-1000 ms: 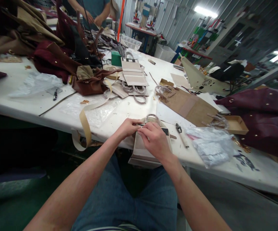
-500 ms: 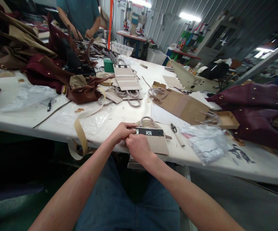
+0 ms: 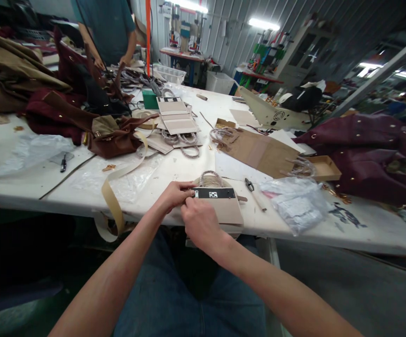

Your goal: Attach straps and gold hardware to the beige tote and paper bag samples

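A beige bag panel point(image 3: 226, 213) lies at the table's front edge, with a black strip point(image 3: 220, 192) along its top that carries small metal plates. Wrapped handles point(image 3: 210, 178) stick out behind it. My left hand point(image 3: 175, 194) pinches the panel's left end at the strip, fingers closed. Just in front of it, my right hand point(image 3: 200, 216) is curled at the same left end; whatever its fingertips hold is hidden. To the right of the panel lie pliers with dark jaws point(image 3: 249, 184).
A plastic bag point(image 3: 296, 203), an open box point(image 3: 325, 168) and burgundy bags point(image 3: 360, 145) lie to the right. Beige panels point(image 3: 178, 117) are stacked behind, and brown bags point(image 3: 113, 140) lie left. A tape strip point(image 3: 113, 201) hangs over the edge. Across the table stands a co-worker point(image 3: 105, 32).
The whole view has shifted slightly, so things appear a little further left. Both hands stay at the panel's left end; my right hand has turned slightly.
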Demonstrator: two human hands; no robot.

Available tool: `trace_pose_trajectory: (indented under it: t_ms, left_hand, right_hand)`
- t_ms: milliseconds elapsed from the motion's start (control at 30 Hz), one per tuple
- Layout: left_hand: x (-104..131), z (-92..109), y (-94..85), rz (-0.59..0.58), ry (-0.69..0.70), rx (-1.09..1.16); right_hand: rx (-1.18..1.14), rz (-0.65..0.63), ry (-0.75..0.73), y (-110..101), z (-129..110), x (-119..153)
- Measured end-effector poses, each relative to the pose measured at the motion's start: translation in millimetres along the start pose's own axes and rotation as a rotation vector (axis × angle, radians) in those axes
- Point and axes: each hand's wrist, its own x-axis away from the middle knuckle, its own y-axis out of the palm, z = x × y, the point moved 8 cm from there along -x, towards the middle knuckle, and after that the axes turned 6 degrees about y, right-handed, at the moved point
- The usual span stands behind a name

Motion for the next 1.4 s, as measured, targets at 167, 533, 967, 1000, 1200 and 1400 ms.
trace_pose_trajectory:
  t_ms: [167, 533, 967, 1000, 1200, 1400]
  left_hand:
    - [2, 7, 3.2, -0.025, 0.009, -0.004]
    - [2, 13, 5.8, 0.013, -0.03, -0.081]
    - [0, 11, 3.4, 0.049, -0.042, -0.06]
    - [0, 12, 3.9, 0.048, -0.042, -0.06]
    - [2, 14, 8.0, 0.031, -0.059, -0.062]
    - [2, 16, 7.4, 0.028, -0.028, -0.078]
  right_hand:
    - [-0.559, 0.323, 0.21, -66, 99, 50]
    - [-0.659, 0.249, 0.515, -34, 229, 62]
    - [-0.704, 0.312, 0.415, -44, 231, 63]
    - [-0.602, 0.3, 0.345, -48, 225, 61]
    - [-0.273, 0.123, 0.026, -45, 191, 52]
    - [-0.066, 0.059, -0.066, -29, 186, 48]
